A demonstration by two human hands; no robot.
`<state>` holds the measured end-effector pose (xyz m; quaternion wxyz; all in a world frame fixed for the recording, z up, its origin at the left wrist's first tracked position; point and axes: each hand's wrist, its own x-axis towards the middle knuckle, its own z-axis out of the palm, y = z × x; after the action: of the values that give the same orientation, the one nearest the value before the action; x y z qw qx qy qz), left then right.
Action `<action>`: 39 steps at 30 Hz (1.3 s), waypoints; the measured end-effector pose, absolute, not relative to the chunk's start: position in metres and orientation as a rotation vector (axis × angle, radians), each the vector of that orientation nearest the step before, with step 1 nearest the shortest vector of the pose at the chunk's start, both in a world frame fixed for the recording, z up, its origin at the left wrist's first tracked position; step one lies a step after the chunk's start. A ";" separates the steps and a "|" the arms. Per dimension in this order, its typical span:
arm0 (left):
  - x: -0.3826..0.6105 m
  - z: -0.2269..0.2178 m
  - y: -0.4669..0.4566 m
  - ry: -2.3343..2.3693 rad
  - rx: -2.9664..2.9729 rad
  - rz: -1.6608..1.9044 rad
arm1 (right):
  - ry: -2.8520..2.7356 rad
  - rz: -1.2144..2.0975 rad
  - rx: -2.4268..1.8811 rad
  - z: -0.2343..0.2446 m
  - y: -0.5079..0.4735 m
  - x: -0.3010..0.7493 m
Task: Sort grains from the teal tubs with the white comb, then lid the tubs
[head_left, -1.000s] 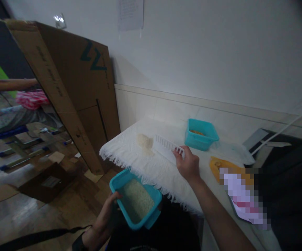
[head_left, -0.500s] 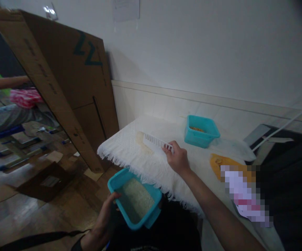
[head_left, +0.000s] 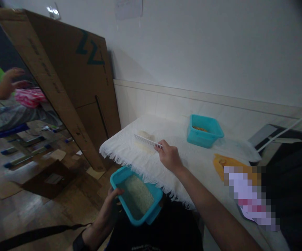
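My left hand grips the near-left rim of a turquoise plastic tub, thumb over the edge. White grains like rice lie inside it. The tub is tilted under the fringed edge of a white tablecloth. In my right hand is a white slatted plastic strip, pinched at its right end and held low over the cloth. Pale grains are spread on the cloth on both sides of the strip. Whether the strip touches the cloth I cannot tell.
A second turquoise tub with brown grains stands at the back by the wall. An orange item and clear plastic lie right of it. A tall cardboard box leans at left. Beyond it a person's hand shows.
My right hand has moved left with the strip, which now lies across the spread grains. My left hand still holds the tub, nearly in place. The other person's hand has risen.
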<state>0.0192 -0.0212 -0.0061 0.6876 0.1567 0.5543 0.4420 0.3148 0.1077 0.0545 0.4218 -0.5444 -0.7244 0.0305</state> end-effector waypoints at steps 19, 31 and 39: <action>0.014 0.000 -0.017 1.255 0.413 0.998 | -1.501 0.510 -1.195 0.072 0.093 0.301; 0.014 0.000 -0.016 1.227 0.413 0.996 | -1.445 0.478 -1.372 0.068 0.116 0.330; 0.013 -0.014 -0.015 1.197 0.398 1.041 | -1.299 0.520 -1.334 0.066 0.121 0.336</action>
<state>0.0130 -0.0146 -0.0138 0.6840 0.1775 0.5339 0.4643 0.3359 0.1206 0.0655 0.5680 -0.5679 -0.5531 0.2212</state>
